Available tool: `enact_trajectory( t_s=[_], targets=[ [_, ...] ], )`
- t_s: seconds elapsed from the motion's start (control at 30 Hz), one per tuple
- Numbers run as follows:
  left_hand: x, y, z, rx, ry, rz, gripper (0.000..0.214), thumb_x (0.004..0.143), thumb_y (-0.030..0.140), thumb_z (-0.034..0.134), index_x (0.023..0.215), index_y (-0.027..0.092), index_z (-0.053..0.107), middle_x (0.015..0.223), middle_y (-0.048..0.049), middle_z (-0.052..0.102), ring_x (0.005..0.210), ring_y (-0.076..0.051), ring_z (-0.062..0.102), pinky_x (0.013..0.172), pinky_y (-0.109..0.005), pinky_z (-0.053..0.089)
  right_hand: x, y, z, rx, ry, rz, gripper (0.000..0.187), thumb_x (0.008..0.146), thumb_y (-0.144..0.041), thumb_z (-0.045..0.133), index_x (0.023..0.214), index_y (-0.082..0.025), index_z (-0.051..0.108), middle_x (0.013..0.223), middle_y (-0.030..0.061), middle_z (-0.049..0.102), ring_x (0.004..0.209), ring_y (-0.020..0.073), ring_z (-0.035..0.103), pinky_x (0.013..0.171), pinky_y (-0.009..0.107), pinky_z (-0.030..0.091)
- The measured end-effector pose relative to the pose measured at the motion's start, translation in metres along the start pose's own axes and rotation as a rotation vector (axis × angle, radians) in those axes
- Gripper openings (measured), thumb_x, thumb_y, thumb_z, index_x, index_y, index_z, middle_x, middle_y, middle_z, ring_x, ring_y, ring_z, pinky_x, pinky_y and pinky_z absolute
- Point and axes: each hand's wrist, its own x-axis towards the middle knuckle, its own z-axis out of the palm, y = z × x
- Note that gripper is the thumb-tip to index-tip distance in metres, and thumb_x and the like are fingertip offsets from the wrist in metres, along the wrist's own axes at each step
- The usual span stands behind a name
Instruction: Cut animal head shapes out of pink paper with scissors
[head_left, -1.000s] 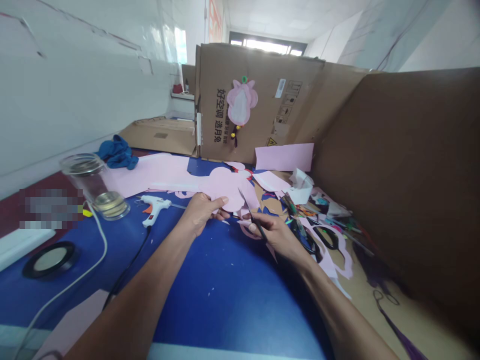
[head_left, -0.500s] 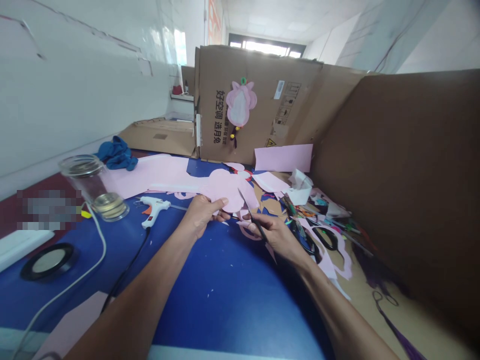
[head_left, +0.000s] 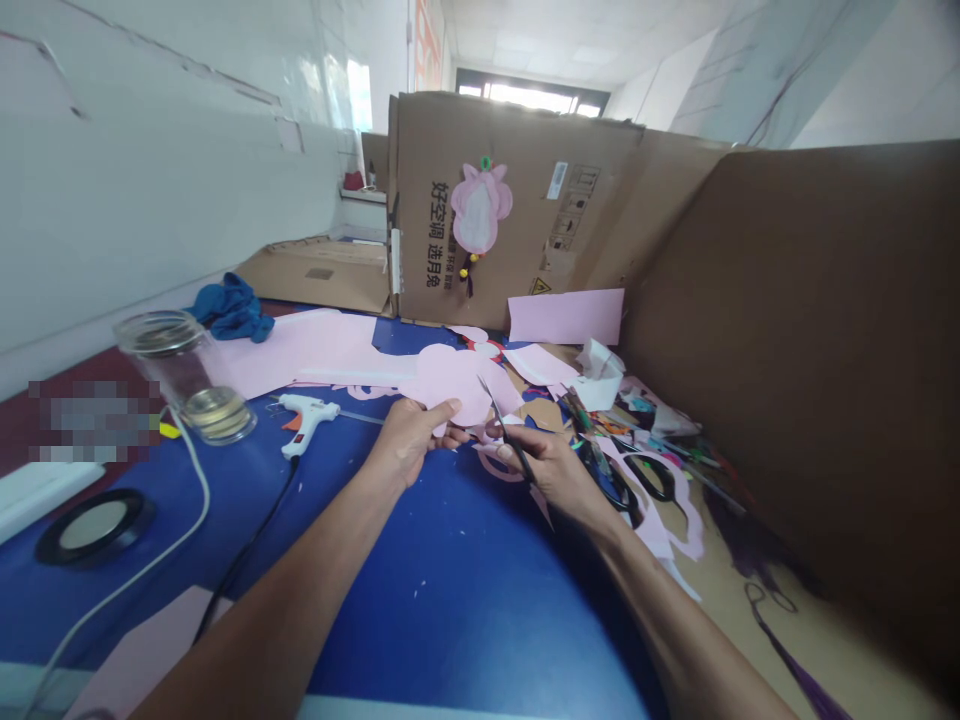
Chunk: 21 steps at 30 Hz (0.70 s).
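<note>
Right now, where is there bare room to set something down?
The widest patch is nearly bare blue tabletop between the left forearm and right forearm, nearer the camera than the pink cutout and scissors. A smaller one lies between the white cable and the glue gun's black cord. Right of the right hand, pink offcuts and mixed scraps crowd it.

Two hands (head_left: 409,440) (head_left: 549,465), one cutout (head_left: 450,382) and one held pair of scissors (head_left: 518,455) are shown. On the desk (head_left: 420,570), one jar (head_left: 195,375), one glue gun (head_left: 306,415) and one tape roll (head_left: 136,520) are counted; the scraps (head_left: 546,414) cannot be counted.
</note>
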Motion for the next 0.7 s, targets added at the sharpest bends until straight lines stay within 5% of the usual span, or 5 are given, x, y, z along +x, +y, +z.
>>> enact_trajectory(
  t_s=[0.2,0.57,0.7],
  targets=[
    [-0.006,-0.004,0.009,-0.076,0.019,-0.04,0.015,0.082,0.018,0.08,0.092,0.007,0.076,0.077,-0.0151,0.078,0.056,-0.017,0.071,0.05,-0.023,0.054,0.001,0.005,0.001,0.033,0.035,0.005,0.047,0.093,-0.056,0.072,0.119,-0.019,0.079,0.113,0.0081,0.077,0.107,0.028,0.066,0.096,0.039,0.05],
    [-0.013,-0.021,0.021,-0.267,0.021,-0.124,0.019,0.084,0.025,0.082,0.096,0.01,0.077,0.084,-0.0144,0.08,0.061,-0.016,0.073,0.055,-0.022,0.056,0.002,0.009,0.003,0.132,0.029,-0.005,0.049,0.091,-0.058,0.072,0.123,-0.021,0.079,0.113,0.0086,0.078,0.106,0.0295,0.067,0.096,0.041,0.051],
    [-0.014,-0.026,0.025,-0.309,0.013,-0.141,0.024,0.082,0.026,0.085,0.097,0.012,0.073,0.087,-0.0138,0.08,0.066,-0.017,0.074,0.058,-0.023,0.058,0.003,0.008,0.002,0.121,0.062,-0.017,0.046,0.09,-0.058,0.074,0.116,-0.021,0.082,0.096,0.0067,0.076,0.097,0.0269,0.065,0.086,0.036,0.052]
  ],
)
